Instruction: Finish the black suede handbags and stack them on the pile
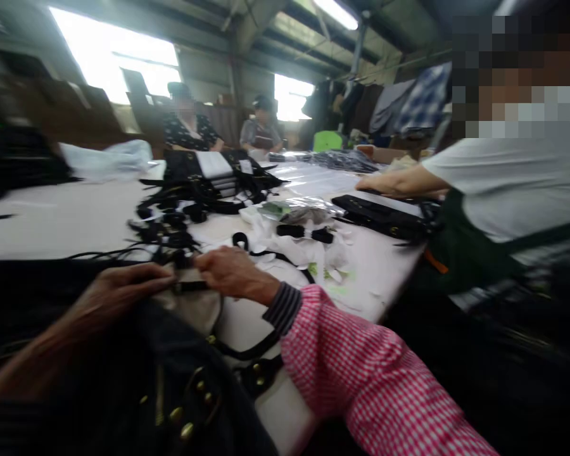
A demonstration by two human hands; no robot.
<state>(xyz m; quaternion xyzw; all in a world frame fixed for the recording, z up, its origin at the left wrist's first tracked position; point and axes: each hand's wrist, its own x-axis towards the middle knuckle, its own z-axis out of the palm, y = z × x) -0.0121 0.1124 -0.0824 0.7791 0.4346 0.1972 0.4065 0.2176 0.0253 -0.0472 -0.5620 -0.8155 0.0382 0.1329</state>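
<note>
My left hand [118, 292] and my right hand [230, 271] meet over a black strap [190, 286] that both pinch at its ends, just above a beige pouch [197, 310]. A dark studded bag [180, 392] with brass rivets lies on my lap below them, and its black straps loop out toward my pink checked sleeve. Both hands have their fingers closed.
A white table [66, 215] carries a heap of black straps [171, 231], stacked black bags [213, 174] and white wrapping scraps [308, 253]. On the right a person in a white shirt reaches a hand [389, 183] over a flat black item. Two more people sit at the far end.
</note>
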